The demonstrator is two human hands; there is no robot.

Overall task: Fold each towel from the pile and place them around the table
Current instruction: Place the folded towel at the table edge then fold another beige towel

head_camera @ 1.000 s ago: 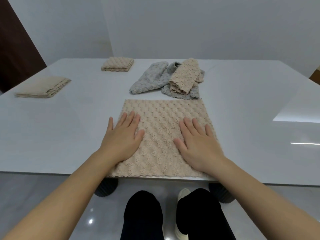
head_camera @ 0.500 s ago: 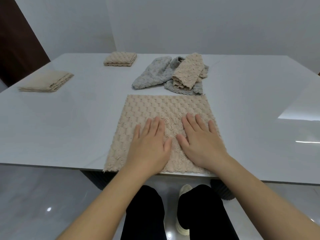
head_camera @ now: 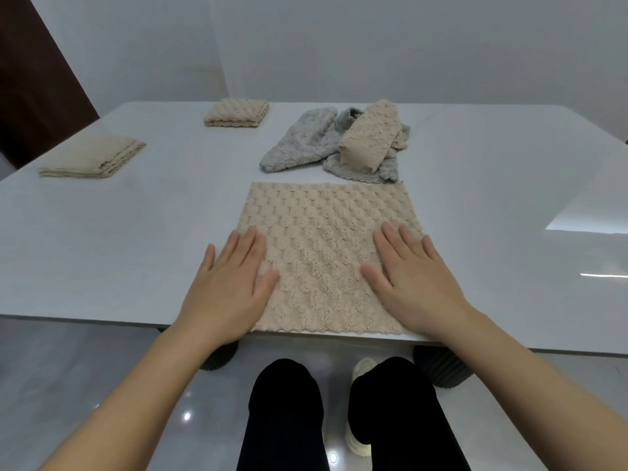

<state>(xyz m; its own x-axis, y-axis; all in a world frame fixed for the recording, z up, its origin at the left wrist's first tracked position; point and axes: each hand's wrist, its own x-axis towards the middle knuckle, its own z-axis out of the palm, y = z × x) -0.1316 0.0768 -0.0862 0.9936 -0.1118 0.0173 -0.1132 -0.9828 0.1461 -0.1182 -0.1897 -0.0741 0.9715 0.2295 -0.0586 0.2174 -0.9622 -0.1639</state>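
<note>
While the towel (head_camera: 326, 253) at the bottom middle is smoothed, the left hand (head_camera: 231, 283) and right hand (head_camera: 414, 280) are laid flat and wide on its sides. Next, an edge should probably be pinched and folded over.

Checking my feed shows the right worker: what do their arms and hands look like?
The left forearm and right forearm are bare, with no sleeves in view. The left hand and right hand wear no gloves, rings, watch or wristband.

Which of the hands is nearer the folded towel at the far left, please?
Left. The left hand lies nearer, right of the folded towel; the right hand rests farther right.
</note>
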